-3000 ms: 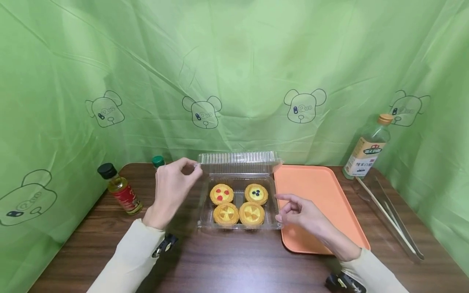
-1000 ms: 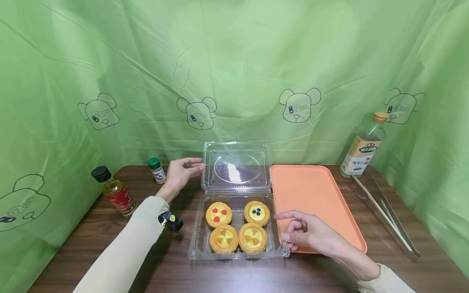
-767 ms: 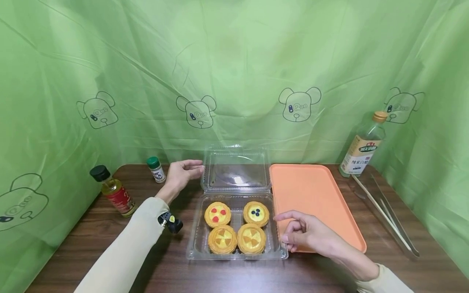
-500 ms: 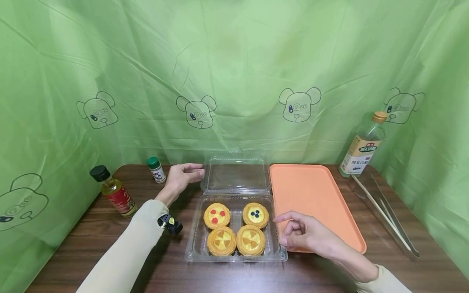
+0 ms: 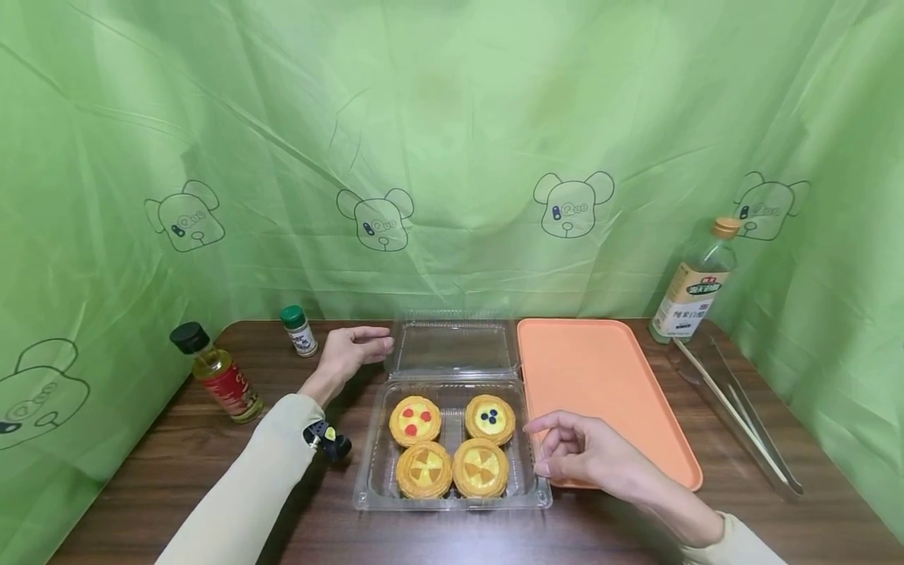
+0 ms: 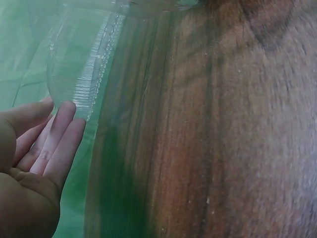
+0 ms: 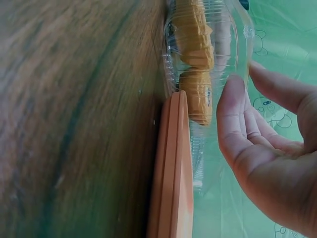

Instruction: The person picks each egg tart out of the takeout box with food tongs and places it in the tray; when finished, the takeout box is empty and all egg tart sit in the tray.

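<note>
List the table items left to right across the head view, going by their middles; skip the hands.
Black-capped bottle, green-capped shaker, clear container of tarts, orange tray, orange-capped bottle, metal tongs.

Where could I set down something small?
The orange tray is bare, though the right hand hangs over its near left corner. Bare table shows in front of the clear box and between tray and tongs. It's crowded in the box, with four tarts, and where the tongs lie by the tall bottle.
</note>
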Demonstrator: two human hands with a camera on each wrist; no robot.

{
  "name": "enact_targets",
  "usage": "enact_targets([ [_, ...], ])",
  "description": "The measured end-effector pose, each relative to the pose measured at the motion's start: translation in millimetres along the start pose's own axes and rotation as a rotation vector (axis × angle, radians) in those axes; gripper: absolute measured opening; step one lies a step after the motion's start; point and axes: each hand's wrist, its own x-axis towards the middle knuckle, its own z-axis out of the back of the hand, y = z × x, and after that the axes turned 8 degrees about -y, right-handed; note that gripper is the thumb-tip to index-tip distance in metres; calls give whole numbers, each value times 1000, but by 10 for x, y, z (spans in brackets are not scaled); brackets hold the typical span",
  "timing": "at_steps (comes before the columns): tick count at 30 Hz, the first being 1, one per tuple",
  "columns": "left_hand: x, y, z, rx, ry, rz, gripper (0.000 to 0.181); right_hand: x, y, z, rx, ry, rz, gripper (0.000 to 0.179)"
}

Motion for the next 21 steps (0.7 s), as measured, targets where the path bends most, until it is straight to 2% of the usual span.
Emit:
enact_targets([
  [15, 9, 73, 9, -28, -14, -12, 35, 5, -19, -100, 77, -38, -48, 52],
  [21, -5, 91, 21, -41, -23, -14, 35, 8, -33, -111, 82, -37, -41, 51],
])
